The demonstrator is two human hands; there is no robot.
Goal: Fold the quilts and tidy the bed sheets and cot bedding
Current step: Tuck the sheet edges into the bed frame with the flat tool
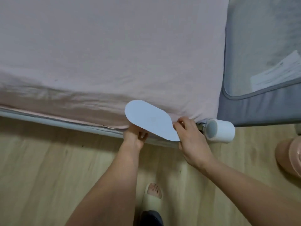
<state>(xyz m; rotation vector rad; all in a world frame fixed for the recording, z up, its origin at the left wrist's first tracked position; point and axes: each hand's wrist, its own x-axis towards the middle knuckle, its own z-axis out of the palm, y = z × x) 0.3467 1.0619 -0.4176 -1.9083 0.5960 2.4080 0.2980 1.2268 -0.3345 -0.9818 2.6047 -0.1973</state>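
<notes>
Although no quilt shows anywhere in this view, the sheet-tidying part of the job looks well under way. Nearest the camera, a slippered foot [153,195] stands on the wooden floor [48,168]. Beyond it both forearms reach to the bed's near edge, close to its right corner. The left hand [134,138] is curled under the end of a pale blue oval paddle [149,119], apparently a tucking tool, and holds it. The right hand [189,137] has its fingers bent at the paddle's right edge where the pink sheet [114,54] gathers; whether it pinches the sheet, the paddle or both I cannot tell. Just beside that hand a white cylindrical cap [219,130] ends the grey bed rail [260,101] on the right. Farther on, the sheet lies mostly flat across the mattress, though creases bunch along the near edge to the left, above the grey bed frame [48,119]. By my judgement the corner tuck is in hand, the left stretch needs smoothing, and quilts and cot bedding remain.
</notes>
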